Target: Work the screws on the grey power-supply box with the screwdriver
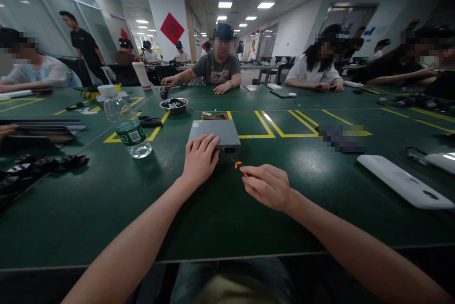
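A grey metal power supply unit [216,129] lies on the green table, its socket side facing me and its coloured cables bunched behind it. My left hand [199,158] grips its left front part, fingers over the top and thumb down at the front. In my right hand [268,184] is a screwdriver [239,165] with an orange and black handle, pinched between thumb and fingers. Its thin shaft points up and left at the front face, below the socket. Whether the tip touches a screw is too small to tell.
Left of the unit stands a water bottle [132,126]. Behind it is a metal bowl [174,105] with small dark parts. A white device [403,181] lies at the right, black wrapping [39,169] at the left. Across the table sits a person [222,65]; others sit along both sides.
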Tool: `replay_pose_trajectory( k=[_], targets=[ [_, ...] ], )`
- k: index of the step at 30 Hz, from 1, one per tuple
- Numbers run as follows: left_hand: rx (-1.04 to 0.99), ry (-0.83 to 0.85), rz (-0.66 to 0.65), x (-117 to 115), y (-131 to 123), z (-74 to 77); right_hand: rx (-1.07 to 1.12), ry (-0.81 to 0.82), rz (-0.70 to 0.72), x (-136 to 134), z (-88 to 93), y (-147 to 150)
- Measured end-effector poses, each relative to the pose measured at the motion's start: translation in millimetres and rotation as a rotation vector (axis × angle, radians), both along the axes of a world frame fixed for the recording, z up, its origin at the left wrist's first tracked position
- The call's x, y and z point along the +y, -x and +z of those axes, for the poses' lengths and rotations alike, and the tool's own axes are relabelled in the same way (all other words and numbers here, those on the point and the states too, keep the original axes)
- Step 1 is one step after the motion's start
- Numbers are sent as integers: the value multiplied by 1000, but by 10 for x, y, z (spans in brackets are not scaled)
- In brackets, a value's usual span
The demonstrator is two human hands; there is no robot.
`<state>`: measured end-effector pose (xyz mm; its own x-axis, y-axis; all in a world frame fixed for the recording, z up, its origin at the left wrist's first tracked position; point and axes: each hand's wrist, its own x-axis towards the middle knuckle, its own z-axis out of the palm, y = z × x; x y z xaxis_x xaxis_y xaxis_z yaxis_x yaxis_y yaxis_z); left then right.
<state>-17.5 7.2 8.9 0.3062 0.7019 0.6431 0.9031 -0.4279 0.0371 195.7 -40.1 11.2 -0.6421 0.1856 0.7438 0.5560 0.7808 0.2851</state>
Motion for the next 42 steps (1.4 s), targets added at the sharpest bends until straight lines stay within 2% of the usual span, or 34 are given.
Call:
replay_pose_trajectory(
  k=[4, 9, 17, 28, 42],
  targets=[
    [0, 0, -1, 2, 2, -3, 22, 17, 22, 6, -20, -4],
    [-5, 0, 4, 10, 1, -12, 61, 31, -34, 10, -17, -9],
    [-9, -2, 2, 8, -3, -18, 244, 150, 45, 37, -13, -3],
    [-8, -10, 4, 9, -3, -19, 267, 228, 56, 12, 44, 27],
    [-7, -7, 7, 6, -7, -17, 264, 133, 60, 7, 79, 32]
  ],
)
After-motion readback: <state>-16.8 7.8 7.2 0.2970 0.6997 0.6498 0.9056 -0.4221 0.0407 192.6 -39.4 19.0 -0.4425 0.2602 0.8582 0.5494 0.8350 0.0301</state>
